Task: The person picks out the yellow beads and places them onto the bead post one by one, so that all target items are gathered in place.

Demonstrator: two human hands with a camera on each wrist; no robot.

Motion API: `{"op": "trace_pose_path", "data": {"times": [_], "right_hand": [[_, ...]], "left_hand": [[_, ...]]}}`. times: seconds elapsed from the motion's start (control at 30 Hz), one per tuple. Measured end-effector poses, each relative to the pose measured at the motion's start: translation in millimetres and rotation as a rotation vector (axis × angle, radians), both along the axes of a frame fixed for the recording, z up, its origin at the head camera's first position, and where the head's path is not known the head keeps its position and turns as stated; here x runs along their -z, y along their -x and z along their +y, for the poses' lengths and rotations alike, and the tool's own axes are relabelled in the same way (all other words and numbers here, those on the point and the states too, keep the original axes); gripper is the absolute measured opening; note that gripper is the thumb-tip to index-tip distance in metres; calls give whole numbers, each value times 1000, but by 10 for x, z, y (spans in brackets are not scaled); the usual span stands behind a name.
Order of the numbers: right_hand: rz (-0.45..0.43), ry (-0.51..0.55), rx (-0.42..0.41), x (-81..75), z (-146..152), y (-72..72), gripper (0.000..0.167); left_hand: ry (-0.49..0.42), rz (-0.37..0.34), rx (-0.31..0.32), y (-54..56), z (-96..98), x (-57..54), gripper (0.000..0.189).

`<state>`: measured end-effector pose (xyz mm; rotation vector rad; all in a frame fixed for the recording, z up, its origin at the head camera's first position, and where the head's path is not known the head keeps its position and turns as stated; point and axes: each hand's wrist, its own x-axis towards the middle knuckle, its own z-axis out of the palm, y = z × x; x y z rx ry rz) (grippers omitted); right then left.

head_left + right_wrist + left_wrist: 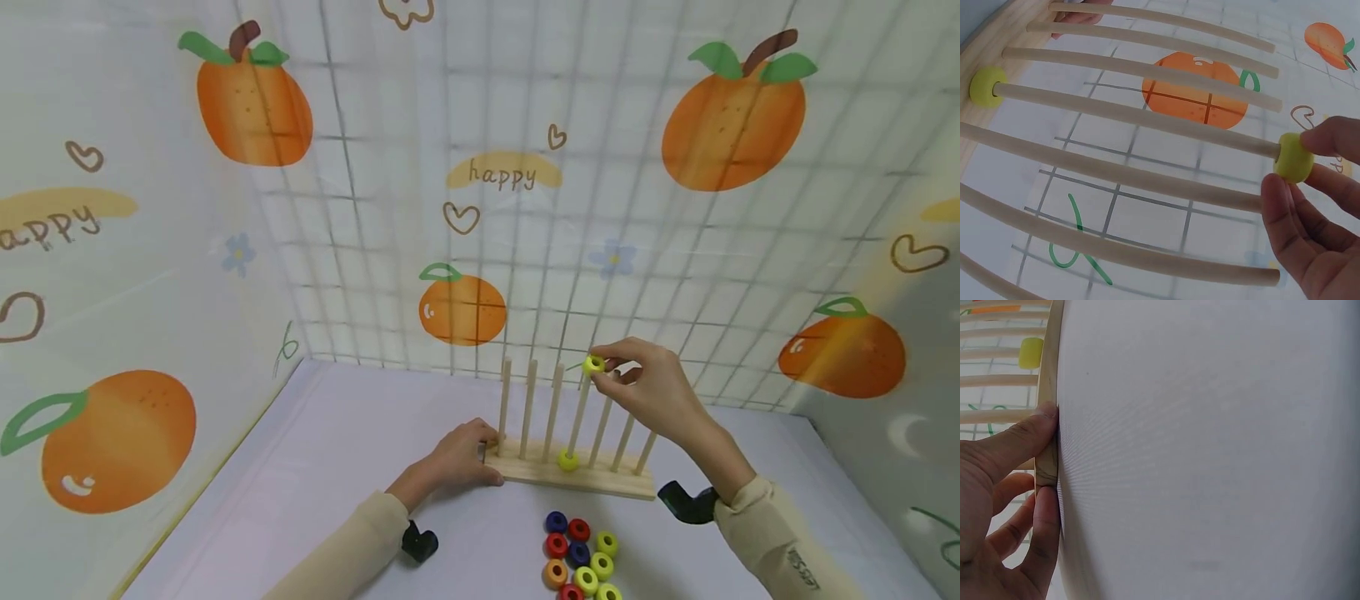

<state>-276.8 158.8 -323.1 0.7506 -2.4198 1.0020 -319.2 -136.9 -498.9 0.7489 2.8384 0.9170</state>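
Observation:
A wooden peg rack (577,477) with several upright pegs stands on the table. My left hand (459,454) grips the left end of its base, thumb on one side and fingers round the end, as the left wrist view shows. One yellow bead (567,460) sits at the bottom of a middle peg. At the top of that same peg, my right hand (651,385) pinches a second yellow bead (1294,157) between thumb and fingers. In the right wrist view the peg's tip meets this bead's hole. Fingers cover part of the bead.
Loose beads lie on the table in front of the rack: blue (556,522), red (578,530), orange (555,572) and yellow (607,544) ones. Behind the rack hangs a white curtain (390,250) printed with oranges, over a wire grid.

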Motion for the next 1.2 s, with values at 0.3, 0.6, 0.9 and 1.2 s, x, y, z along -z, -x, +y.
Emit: {"op": "trace_pose_path", "data": {"times": [0.3, 0.6, 0.9, 1.2], "right_hand": [[23, 1, 12, -1, 15, -28, 25], [44, -12, -2, -66, 14, -114, 23], [76, -7, -18, -62, 46, -185, 23], [35, 29, -12, 41, 160, -258, 21]], "left_hand": [[-12, -2, 6, -22, 3, -8, 68], [-7, -4, -6, -26, 16, -20, 68], [2, 19, 11, -22, 26, -46, 68], [-18, -9, -1, -22, 8, -15, 68]]}}
